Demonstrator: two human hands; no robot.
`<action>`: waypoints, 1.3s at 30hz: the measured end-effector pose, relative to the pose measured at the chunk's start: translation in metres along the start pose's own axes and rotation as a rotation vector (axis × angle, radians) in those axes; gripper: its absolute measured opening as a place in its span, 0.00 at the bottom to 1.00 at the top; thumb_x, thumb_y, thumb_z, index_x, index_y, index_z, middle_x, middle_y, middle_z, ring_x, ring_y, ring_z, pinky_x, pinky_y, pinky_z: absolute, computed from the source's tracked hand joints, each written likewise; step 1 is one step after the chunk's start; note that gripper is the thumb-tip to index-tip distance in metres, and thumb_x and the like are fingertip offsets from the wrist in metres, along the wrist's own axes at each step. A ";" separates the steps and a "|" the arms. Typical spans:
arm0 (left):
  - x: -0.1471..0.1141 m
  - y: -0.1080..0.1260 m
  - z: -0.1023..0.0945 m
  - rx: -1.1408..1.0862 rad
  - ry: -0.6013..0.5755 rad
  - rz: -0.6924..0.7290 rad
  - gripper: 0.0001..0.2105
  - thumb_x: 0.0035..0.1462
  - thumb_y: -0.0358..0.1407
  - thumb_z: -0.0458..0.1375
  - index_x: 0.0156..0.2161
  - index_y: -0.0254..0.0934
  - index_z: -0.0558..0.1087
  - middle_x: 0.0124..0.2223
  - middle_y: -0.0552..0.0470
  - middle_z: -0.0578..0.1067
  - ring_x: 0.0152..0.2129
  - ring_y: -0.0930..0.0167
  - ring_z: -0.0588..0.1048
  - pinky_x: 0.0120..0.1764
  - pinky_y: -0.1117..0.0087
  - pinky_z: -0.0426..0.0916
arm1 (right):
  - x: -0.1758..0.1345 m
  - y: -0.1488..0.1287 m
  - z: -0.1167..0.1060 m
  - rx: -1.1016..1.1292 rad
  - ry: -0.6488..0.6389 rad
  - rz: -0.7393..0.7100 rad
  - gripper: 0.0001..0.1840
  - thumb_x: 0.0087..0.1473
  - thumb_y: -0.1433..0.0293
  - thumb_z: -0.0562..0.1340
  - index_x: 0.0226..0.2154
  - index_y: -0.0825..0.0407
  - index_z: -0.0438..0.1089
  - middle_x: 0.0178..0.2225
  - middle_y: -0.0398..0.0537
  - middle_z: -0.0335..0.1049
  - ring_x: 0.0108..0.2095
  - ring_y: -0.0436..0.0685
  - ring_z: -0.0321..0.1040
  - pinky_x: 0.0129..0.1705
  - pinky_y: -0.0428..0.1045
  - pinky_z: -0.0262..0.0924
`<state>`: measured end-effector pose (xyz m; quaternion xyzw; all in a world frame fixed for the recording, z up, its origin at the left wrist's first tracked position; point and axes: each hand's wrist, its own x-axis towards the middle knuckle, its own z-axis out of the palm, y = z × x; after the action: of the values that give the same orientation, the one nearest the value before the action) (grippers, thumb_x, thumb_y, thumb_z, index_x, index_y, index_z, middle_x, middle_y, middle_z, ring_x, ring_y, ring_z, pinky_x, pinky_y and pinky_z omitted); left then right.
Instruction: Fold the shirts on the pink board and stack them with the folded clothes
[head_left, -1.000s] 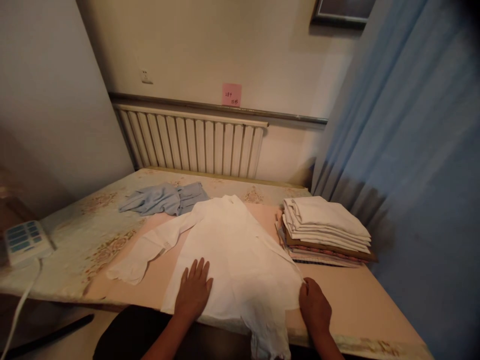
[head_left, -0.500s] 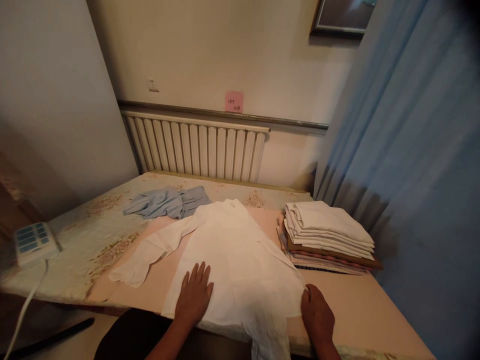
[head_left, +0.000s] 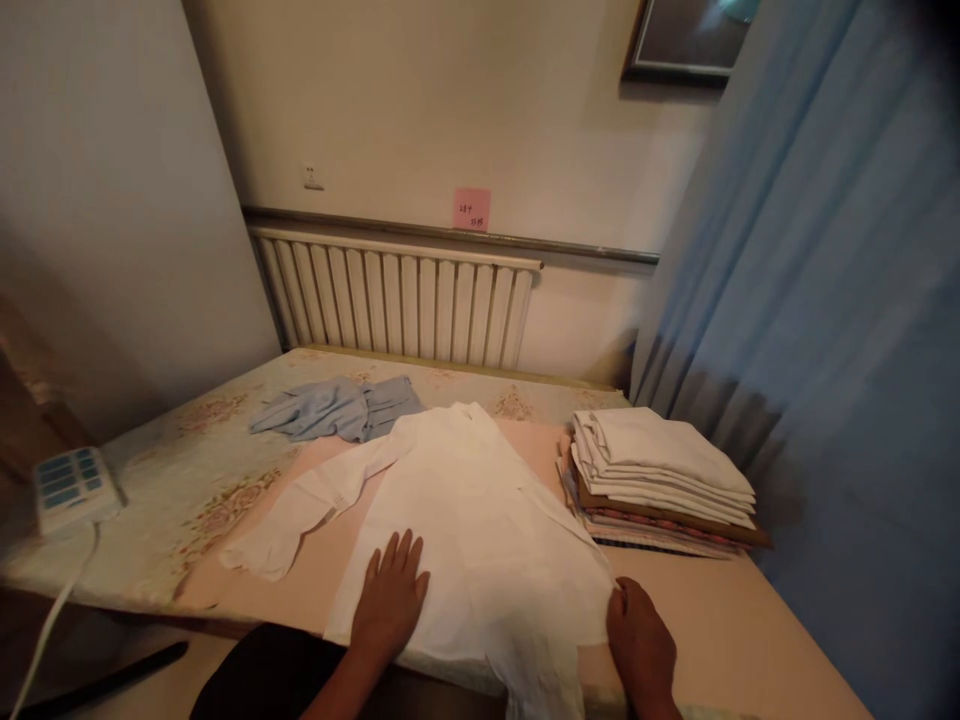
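A white long-sleeved shirt (head_left: 465, 510) lies spread on the pink cloth (head_left: 750, 620), its collar pointing to the wall. One sleeve stretches out to the left; another part of the white fabric hangs over the table's front edge. My left hand (head_left: 390, 590) rests flat on the shirt's lower left, fingers spread. At the shirt's lower right edge, my right hand (head_left: 641, 635) is closed, pinching the fabric between thumb and fingers. Behind the left sleeve lies a crumpled blue garment (head_left: 337, 408).
A stack of folded clothes (head_left: 664, 470) stands on the right, beside a blue curtain (head_left: 840, 330). On the far left sits a white power strip (head_left: 75, 490) with a cord hanging down. The floral-covered table (head_left: 217, 470) meets a wall with a radiator (head_left: 405, 300).
The view has shifted very slightly. Both hands keep their places on the shirt, and the garments lie as before.
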<state>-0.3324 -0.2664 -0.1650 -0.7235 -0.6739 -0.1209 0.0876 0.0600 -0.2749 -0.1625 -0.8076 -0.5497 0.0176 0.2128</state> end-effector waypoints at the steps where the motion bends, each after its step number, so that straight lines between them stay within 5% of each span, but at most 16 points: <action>1: 0.000 0.000 0.000 -0.002 0.002 0.001 0.25 0.62 0.41 0.44 0.63 0.37 0.61 0.65 0.46 0.58 0.63 0.58 0.53 0.61 0.50 0.47 | 0.000 0.000 0.000 -0.004 0.000 0.001 0.19 0.61 0.64 0.44 0.47 0.49 0.64 0.48 0.49 0.71 0.42 0.59 0.70 0.41 0.51 0.58; 39: 0.000 0.001 -0.003 -0.032 -0.018 -0.013 0.25 0.62 0.42 0.44 0.62 0.37 0.61 0.65 0.46 0.58 0.63 0.58 0.53 0.61 0.50 0.47 | 0.002 -0.001 -0.002 -0.004 -0.043 0.029 0.19 0.61 0.63 0.44 0.47 0.48 0.65 0.47 0.49 0.71 0.41 0.59 0.70 0.39 0.51 0.58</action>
<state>-0.3321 -0.2676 -0.1626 -0.7214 -0.6776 -0.1256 0.0689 0.0602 -0.2735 -0.1602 -0.8152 -0.5426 0.0369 0.1992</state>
